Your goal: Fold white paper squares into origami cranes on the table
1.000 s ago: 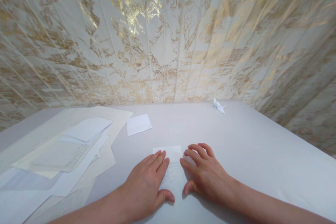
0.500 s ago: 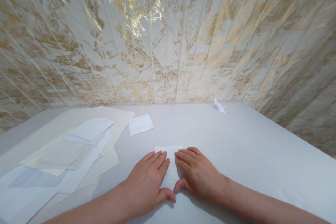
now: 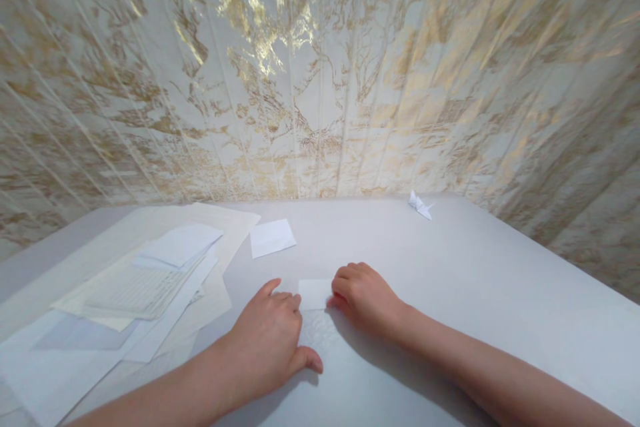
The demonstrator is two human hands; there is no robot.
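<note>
A small white rectangle of paper lies on the table between my two hands. My left hand rests at its left edge, with the thumb stretched out and a finger lifted. The other fingers of this hand are bent, their tips partly hidden. At the right edge of the paper, my right hand has its fingers curled and pinched together on the side. The right fingertips are partly covered by the hand itself.
Loose papers overlap on the left of the white table. A white square of paper lies beyond my hands. An origami crane stands at the far right, near the gold-patterned curtain.
Both hands were flat on the paper. My right hand has risen and curled its fingers at the right edge. My left hand has drawn left, bending its fingers and uncovering the paper.
</note>
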